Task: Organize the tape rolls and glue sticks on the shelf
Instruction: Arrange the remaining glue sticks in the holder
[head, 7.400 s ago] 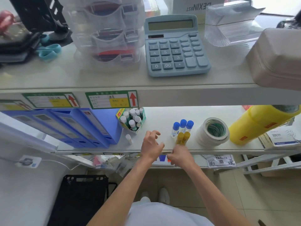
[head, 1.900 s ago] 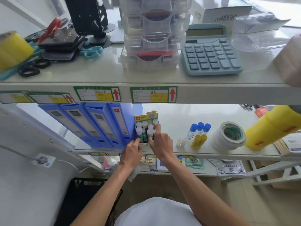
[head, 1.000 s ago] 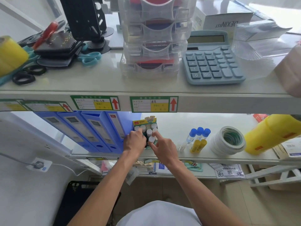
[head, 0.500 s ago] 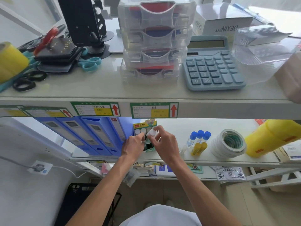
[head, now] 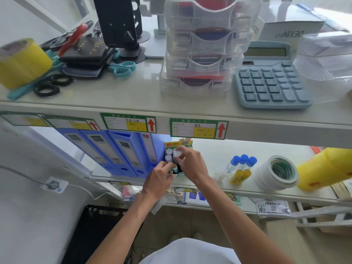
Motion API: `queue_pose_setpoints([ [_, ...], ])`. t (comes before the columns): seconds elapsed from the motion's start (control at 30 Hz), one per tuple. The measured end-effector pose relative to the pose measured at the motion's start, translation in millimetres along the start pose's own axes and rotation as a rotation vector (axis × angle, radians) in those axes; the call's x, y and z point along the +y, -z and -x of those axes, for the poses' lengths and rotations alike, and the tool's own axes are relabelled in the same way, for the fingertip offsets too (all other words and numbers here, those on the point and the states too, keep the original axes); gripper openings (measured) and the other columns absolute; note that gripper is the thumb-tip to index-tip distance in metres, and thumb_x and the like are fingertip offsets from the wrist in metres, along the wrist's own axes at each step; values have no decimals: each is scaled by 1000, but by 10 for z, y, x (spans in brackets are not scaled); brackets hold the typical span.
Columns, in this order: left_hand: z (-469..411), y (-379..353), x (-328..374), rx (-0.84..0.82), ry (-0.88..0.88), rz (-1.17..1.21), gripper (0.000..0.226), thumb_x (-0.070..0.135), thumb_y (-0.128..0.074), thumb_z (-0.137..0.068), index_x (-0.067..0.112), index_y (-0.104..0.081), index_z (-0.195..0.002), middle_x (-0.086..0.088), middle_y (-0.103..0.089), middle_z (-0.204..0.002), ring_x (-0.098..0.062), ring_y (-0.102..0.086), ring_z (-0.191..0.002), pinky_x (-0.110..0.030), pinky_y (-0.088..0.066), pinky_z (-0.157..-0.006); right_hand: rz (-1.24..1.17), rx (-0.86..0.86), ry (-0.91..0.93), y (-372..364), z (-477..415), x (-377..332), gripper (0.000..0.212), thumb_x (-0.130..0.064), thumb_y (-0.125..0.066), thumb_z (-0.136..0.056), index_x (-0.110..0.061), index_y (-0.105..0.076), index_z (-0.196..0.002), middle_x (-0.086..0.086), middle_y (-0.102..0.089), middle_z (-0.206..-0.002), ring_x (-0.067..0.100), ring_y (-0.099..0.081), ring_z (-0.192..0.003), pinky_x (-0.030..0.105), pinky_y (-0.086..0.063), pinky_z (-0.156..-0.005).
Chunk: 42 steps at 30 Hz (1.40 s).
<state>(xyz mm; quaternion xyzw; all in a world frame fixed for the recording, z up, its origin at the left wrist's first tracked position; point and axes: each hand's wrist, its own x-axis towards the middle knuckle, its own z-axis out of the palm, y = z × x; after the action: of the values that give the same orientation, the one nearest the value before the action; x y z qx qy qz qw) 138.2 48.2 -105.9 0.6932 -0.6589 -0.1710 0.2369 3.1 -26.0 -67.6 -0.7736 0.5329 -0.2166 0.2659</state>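
A small green and yellow glue stick box (head: pixel 172 145) stands on the lower shelf beside the blue binders, with several white-capped sticks in it. My right hand (head: pixel 191 164) pinches a white-capped glue stick (head: pixel 176 154) over the box. My left hand (head: pixel 159 178) grips the box's front lower corner. To the right stand blue-capped glue bottles (head: pixel 242 162) and yellow glue sticks (head: pixel 240 175). A stack of white tape rolls (head: pixel 276 173) sits beyond them, and a large yellow tape roll (head: pixel 325 168) lies at the far right.
Blue binders (head: pixel 118 153) fill the lower shelf's left part. On the upper shelf are a yellow tape roll (head: pixel 22 62), scissors (head: pixel 122 67), clear stacked drawers (head: pixel 203 48) and a blue calculator (head: pixel 270 80). A black crate (head: pixel 95 229) stands on the floor below.
My hands left the yellow glue sticks and went to the glue stick box, which now stands upright against the binders. My right hand holds a white-capped stick over it.
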Motion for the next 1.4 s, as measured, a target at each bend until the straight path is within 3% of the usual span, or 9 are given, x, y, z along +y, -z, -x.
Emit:
queue_pose_setpoints([
  [0.1, 63, -33, -23, 11, 28, 140, 26, 11, -58, -94, 23, -64, -116, 7, -65, -110, -9, -65, -95, -28, -55, -82, 81, -6, 3, -9, -21, 11, 37, -23, -72, -88, -29, -63, -124, 5, -72, -98, 30, -69, -83, 41, -58, -68],
  [0.2, 118, -83, -36, 9, 50, 207, 29, 12, -58, -95, 24, -59, -122, 9, -67, -115, -1, -63, -103, -20, -53, -91, 93, 48, 8, -12, 9, 43, 26, -19, -72, -89, -24, -61, -113, 3, -73, -93, 26, -69, -78, 39, -58, -65],
  [0.4, 106, -130, 39, 60, 52, 221, 30, 9, -59, -95, 22, -60, -122, 7, -67, -115, -2, -64, -97, -4, -45, -82, 55, 33, 5, -123, 169, 87, 11, -27, -65, -95, -26, -62, -106, 3, -75, -92, 23, -72, -76, 40, -62, -66],
  [0.6, 86, -167, 62, 18, 103, 310, 45, 1, -59, -88, 24, -48, -125, 8, -69, -112, -5, -67, -101, -15, -53, -87, 130, 36, -96, -250, 303, 76, 15, -31, -54, -99, -18, -60, -104, 7, -71, -88, 30, -67, -76, 32, -40, -57],
  [0.8, 143, -215, 3, -23, 144, 268, 43, -5, -55, -88, 12, -61, -127, 1, -69, -121, -11, -65, -114, -16, -48, -99, 144, 12, -103, -288, 324, 142, 14, -28, -60, -97, -15, -65, -97, 9, -71, -86, 31, -67, -75, 34, -46, -58],
  [0.93, 188, -215, 19, 56, 162, 189, 37, -5, -56, -89, 7, -65, -122, -5, -66, -119, -18, -65, -107, -16, -48, -92, 166, 124, -110, -154, 271, 125, 15, -23, -65, -95, -10, -72, -96, 9, -75, -82, 30, -70, -70, 27, -44, -58],
  [1.1, 247, -276, 46, 49, 266, 85, 36, 8, -62, -88, 16, -62, -123, -8, -53, -115, -26, -64, -90, -27, -51, -71, 301, -29, -111, -171, 243, 81, 16, -27, -64, -95, -14, -71, -102, 10, -74, -91, 36, -71, -82, 34, -45, -62],
  [1.27, 246, -348, 76, -56, 205, 161, 46, 6, -58, -91, 16, -55, -136, -2, -53, -138, -22, -54, -123, -31, -45, -102, 245, 71, -51, -147, 374, 138, 29, -30, -72, -92, -20, -61, -117, 8, -76, -85, 32, -72, -73, 32, -48, -57],
  [1.4, 215, -375, 101, -67, 215, 175, 46, 1, -56, -90, 12, -56, -134, -2, -54, -141, -25, -54, -126, -31, -42, -107, 170, 140, -73, -72, 507, 260, 33, -26, -70, -95, -18, -60, -125, 6, -75, -74, 25, -71, -63, 24, -42, -53],
])
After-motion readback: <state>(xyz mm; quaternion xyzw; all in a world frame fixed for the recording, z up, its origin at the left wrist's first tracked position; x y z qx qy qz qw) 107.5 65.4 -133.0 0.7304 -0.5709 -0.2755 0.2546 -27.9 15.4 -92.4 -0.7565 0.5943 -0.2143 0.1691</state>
